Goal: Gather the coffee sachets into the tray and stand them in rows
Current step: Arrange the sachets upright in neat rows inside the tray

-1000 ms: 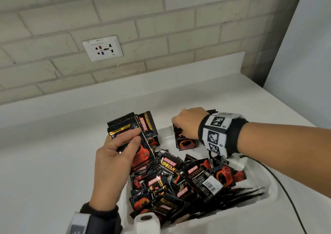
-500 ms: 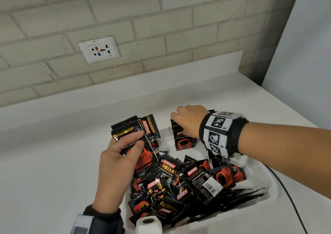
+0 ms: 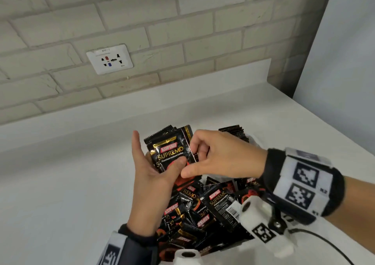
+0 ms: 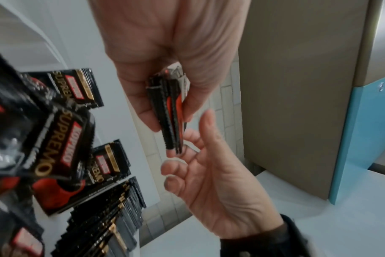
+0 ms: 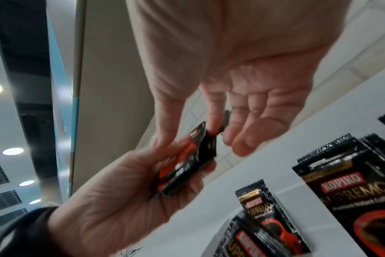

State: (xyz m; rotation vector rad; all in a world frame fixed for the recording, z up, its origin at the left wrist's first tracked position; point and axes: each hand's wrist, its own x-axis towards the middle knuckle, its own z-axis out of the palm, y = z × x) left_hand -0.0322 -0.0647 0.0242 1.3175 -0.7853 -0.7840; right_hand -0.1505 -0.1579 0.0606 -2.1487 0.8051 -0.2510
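So my left hand (image 3: 151,175) grips a small stack of sachets (image 3: 172,153) above the tray (image 3: 223,176), thumb across the front, while my right hand (image 3: 219,155) pinches its right edge.

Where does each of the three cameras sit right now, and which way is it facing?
Head: worn on the head, looking down at the counter; both hands meet on a small stack of sachets above the tray.
Left wrist: looks along the left hand toward the right hand.
Right wrist: looks along the right hand toward the left hand.
Shared: all three show both hands and the held stack; standing sachets appear too.
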